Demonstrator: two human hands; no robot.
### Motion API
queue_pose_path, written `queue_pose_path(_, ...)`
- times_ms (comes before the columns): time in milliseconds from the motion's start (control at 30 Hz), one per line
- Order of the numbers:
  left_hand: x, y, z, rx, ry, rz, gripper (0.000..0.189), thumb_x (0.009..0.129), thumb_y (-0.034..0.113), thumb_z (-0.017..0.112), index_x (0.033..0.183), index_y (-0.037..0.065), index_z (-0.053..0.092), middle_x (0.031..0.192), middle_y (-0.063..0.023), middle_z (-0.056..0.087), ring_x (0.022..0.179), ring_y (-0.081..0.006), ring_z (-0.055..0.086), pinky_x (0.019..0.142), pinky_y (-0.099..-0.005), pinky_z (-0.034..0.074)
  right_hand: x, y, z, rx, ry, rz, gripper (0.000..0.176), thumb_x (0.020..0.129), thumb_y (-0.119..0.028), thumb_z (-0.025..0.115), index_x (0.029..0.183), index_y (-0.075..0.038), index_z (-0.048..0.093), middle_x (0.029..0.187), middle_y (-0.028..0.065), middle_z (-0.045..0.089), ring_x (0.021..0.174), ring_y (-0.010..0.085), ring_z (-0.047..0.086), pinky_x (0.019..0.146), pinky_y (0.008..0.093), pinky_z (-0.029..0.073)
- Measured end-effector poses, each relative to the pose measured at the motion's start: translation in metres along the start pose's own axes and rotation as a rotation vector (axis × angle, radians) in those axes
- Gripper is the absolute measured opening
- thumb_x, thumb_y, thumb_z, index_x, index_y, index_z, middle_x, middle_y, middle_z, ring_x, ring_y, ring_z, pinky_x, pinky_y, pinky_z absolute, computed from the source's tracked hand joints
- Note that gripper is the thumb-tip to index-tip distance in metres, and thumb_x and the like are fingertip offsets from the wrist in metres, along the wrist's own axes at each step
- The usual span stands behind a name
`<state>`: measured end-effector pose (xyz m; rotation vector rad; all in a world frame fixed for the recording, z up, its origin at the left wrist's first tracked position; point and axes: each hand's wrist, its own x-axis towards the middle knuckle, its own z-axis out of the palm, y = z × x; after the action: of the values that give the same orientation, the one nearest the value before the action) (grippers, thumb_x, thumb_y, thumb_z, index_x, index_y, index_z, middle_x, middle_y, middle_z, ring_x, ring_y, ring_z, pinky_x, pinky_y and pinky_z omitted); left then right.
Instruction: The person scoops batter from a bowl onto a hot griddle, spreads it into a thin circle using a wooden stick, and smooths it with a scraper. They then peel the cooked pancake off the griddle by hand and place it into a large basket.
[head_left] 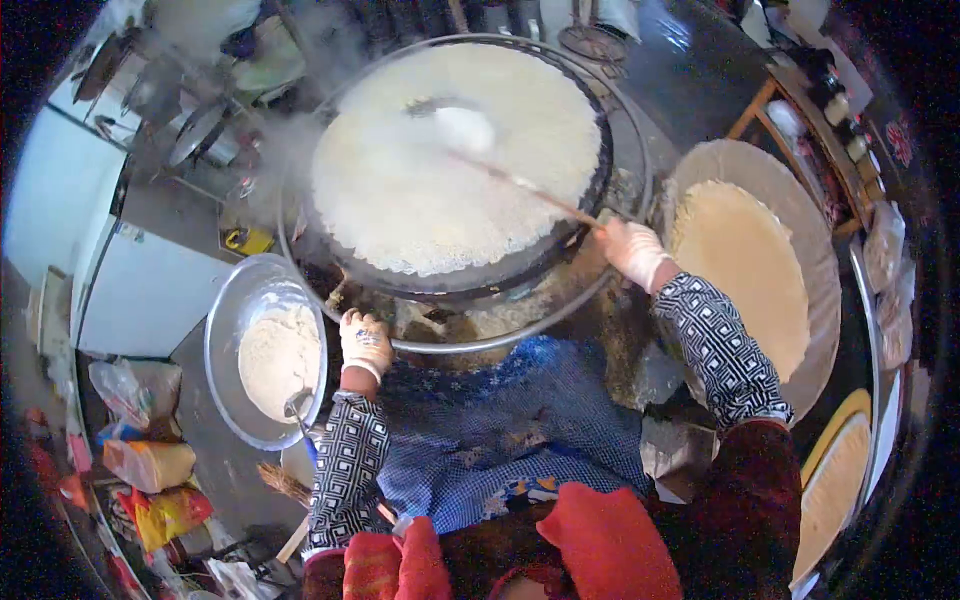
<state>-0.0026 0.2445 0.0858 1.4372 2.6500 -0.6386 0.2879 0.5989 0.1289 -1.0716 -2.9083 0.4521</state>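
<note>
A large round griddle carries a wide, pale layer of batter, with steam rising over its left side. My right hand, in a light glove, is closed around a thin wooden stick. The stick reaches over the griddle to a white, blurred patch near the middle, where its far end is hard to make out. At the griddle's lower left, my left hand, also gloved, has its fingers wrapped on the metal ring that runs around the griddle.
On the left stands a metal basin holding pale dough or flour and a metal-handled tool. A big basin of tan batter is at the right. Bags lie at lower left, and a wooden shelf stands at upper right.
</note>
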Motion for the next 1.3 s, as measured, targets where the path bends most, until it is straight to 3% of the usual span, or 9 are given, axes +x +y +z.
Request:
queue_pose_path(233, 0.026, -0.041, -0.006, 0.088, -0.053, 0.097, 0.020, 0.075, 0.026, 0.058, 0.086, 0.020, 0.072, 0.100, -0.0063, 0.065, 0.112, -0.0248, 0.051, 0.107, -0.0416, 0.025, 0.044, 0.007, -0.036, -0.210, -0.104, 0.084, 0.055, 0.097, -0.043, 0.025, 0.101, -0.006, 0.065, 0.088, 0.0192, 0.068, 0.083, 0.0371, 0.065, 0.075, 0.0462, 0.052)
queue_pose_path(300, 0.032, -0.047, -0.010, 0.079, -0.033, 0.135, 0.019, 0.073, 0.027, 0.058, 0.084, 0.020, 0.072, 0.098, -0.0067, 0.065, 0.112, -0.0247, 0.051, 0.106, -0.0417, 0.025, 0.047, 0.001, -0.006, -0.009, -0.035, -0.058, 0.050, 0.096, -0.042, 0.039, 0.076, -0.004, 0.064, 0.065, 0.0216, 0.061, 0.071, 0.0377, 0.063, 0.060, 0.0460, 0.049)
queue_pose_path(367, 0.031, -0.048, -0.015, 0.077, -0.022, 0.129, 0.020, 0.072, 0.027, 0.059, 0.084, 0.019, 0.073, 0.098, -0.0068, 0.065, 0.111, -0.0248, 0.051, 0.106, -0.0415, 0.025, 0.017, -0.027, 0.015, 0.325, 0.138, -0.180, 0.028, 0.091, -0.033, 0.059, 0.090, -0.005, 0.059, 0.060, 0.0117, 0.057, 0.051, 0.0249, 0.054, 0.047, 0.0365, 0.043)
queue_pose_path(400, 0.031, -0.048, -0.016, 0.086, -0.018, 0.137, 0.020, 0.071, 0.027, 0.059, 0.083, 0.019, 0.073, 0.097, -0.0070, 0.064, 0.111, -0.0249, 0.051, 0.106, -0.0414, 0.026, -0.009, -0.065, -0.022, 0.800, -0.256, 0.150, 0.026, 0.091, -0.031, 0.060, 0.100, -0.006, 0.059, 0.066, 0.0013, 0.055, 0.049, 0.0135, 0.048, 0.045, 0.0307, 0.039)
queue_pose_path(433, 0.032, -0.048, -0.013, 0.110, -0.045, 0.137, 0.021, 0.069, 0.027, 0.061, 0.083, 0.017, 0.073, 0.099, -0.0072, 0.065, 0.112, -0.0252, 0.051, 0.106, -0.0411, 0.026, -0.022, -0.073, -0.007, 1.040, -0.213, 0.120, 0.038, 0.091, -0.037, 0.060, 0.113, -0.007, 0.059, 0.066, -0.0026, 0.054, 0.048, 0.0070, 0.045, 0.040, 0.0256, 0.038)
queue_pose_path(600, 0.022, -0.029, -0.016, 0.125, -0.108, 0.096, 0.024, 0.072, 0.027, 0.060, 0.089, 0.018, 0.073, 0.100, -0.0053, 0.066, 0.110, -0.0225, 0.053, 0.104, -0.0416, 0.028, -0.063, -0.071, -0.015, 1.524, -0.116, 0.065, 0.052, 0.093, -0.030, 0.057, 0.140, -0.013, 0.041, 0.062, -0.0070, 0.046, 0.043, 0.0026, 0.038, 0.034, 0.0206, 0.028)
queue_pose_path(867, -0.019, 0.105, -0.056, -0.185, -0.131, 0.013, 0.021, 0.067, 0.031, 0.064, 0.083, 0.019, 0.071, 0.083, -0.0069, 0.068, 0.089, -0.0255, 0.063, 0.087, -0.0417, 0.040, -0.023, -0.050, -0.002, 1.453, -0.194, 0.290, 0.048, 0.093, -0.032, 0.057, 0.138, -0.018, 0.044, 0.047, -0.0056, 0.034, 0.035, 0.0066, 0.034, 0.033, 0.0234, 0.026)
queue_pose_path(1067, -0.055, 0.208, -0.083, -0.726, 0.458, 0.367, 0.058, 0.077, 0.038, 0.064, 0.125, 0.009, 0.047, 0.126, -0.0190, 0.049, 0.120, -0.0335, 0.044, 0.101, -0.0490, 0.031, -0.005, -0.069, -0.005, 1.383, -0.304, 0.290, 0.053, 0.093, -0.033, 0.056, 0.141, -0.017, 0.039, 0.050, -0.0042, 0.035, 0.036, 0.0073, 0.027, 0.035, 0.0240, 0.021)
queue_pose_path(1300, -0.081, 0.135, -0.105, -0.735, 0.517, 0.245, 0.050, 0.069, 0.024, 0.068, 0.115, 0.008, 0.054, 0.111, -0.0166, 0.054, 0.105, -0.0348, 0.050, 0.087, -0.0474, 0.040, -0.002, -0.087, 0.009, 1.316, -0.341, 0.277, 0.046, 0.093, -0.028, 0.056, 0.138, -0.024, 0.045, 0.055, -0.0020, 0.040, 0.036, 0.0079, 0.035, 0.031, 0.0248, 0.030)
